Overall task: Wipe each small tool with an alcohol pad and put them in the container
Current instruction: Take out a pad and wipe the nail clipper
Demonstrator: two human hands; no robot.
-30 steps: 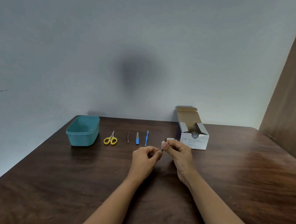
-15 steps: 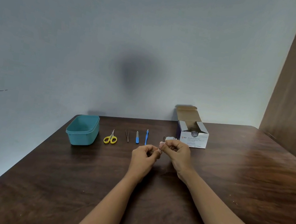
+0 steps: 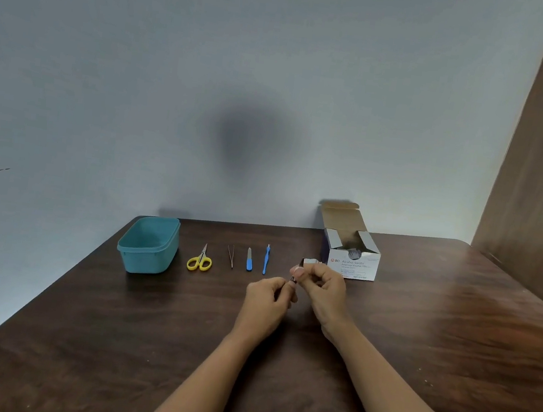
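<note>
So both hands are up over the dark wooden worktop (image 3: pixel 453 333), well to the right of the teal container (image 3: pixel 149 246). The left hand (image 3: pixel 266 300) has its fingers curled and is pinching a thin dark small tool (image 3: pixel 293 279) at its lower end. The right hand (image 3: pixel 324 289) is touching it, fingers curled around a white alcohol pad (image 3: pixel 310 262) that pokes out above the thumb. I honestly can't tell what kind of tool it is, too tiny. Going right from the container, in a neat row: yellow scissors (image 3: pixel 200 260), tweezers (image 3: pixel 230 255), a blue-handled file (image 3: pixel 249 260) and a skinny blue pick (image 3: pixel 266 260), all lying flat and apart from each other. Furthest right from the container, past the hands, sits the alcohol swab box (image 3: pixel 350 263) with its lid flap open.
</note>
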